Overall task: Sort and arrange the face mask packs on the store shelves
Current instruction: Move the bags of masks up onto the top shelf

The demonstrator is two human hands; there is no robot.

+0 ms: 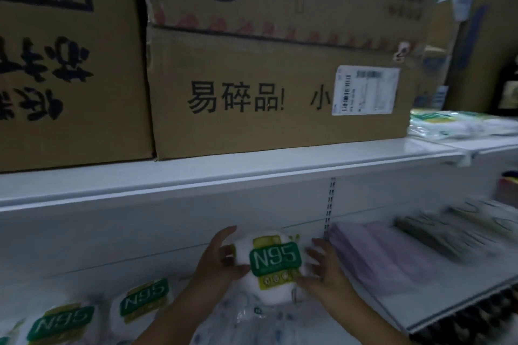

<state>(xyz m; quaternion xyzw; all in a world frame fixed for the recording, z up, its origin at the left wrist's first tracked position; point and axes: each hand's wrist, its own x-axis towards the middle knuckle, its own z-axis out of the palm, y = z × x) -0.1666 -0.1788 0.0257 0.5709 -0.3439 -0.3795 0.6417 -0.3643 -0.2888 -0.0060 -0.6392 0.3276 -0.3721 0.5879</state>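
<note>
A white N95 mask pack (273, 263) with a green label sits between both hands on the lower white shelf (437, 314). My left hand (221, 258) grips its left side, thumb in front and fingers curled behind. My right hand (322, 266) touches its right side with spread, fairly straight fingers. Two more N95 packs (143, 300) (60, 322) lie to the left with labels upside down. Under the held pack lies a clear printed pack (252, 322).
Purple mask packs (384, 258) and dark packs (448, 232) lie on the shelf to the right. The upper shelf (224, 173) carries large cardboard boxes (266, 98) and, at its right end, white-green packs (459, 126). A slotted upright (329, 204) runs down the back panel.
</note>
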